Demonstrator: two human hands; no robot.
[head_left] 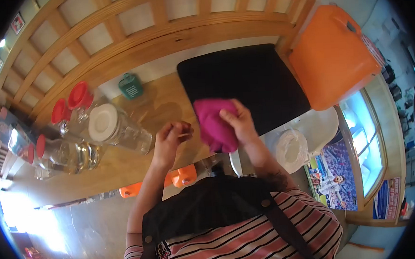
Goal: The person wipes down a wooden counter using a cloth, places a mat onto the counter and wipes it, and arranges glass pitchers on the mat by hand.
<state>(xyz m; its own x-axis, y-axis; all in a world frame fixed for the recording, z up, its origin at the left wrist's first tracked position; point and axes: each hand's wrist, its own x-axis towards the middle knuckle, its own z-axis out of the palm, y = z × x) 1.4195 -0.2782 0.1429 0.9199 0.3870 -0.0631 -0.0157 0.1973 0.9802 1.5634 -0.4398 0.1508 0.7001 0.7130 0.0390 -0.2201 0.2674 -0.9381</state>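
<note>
A crumpled magenta cloth is gripped in my right hand, with the thumb pressed across its top. The cloth is held over the near left edge of a flat black pad on the wooden counter. To the left of the cloth, apart from it, my left hand hovers above the counter with loosely curled fingers and nothing seen in them. Closest to this hand is a clear pitcher with a white lid, tilted in the view.
Clear jars with red lids stand on the left, near a small green JBL speaker. An orange jerrycan is at the back right. A white tub sits right of my right forearm. Wooden lattice borders the counter's far side.
</note>
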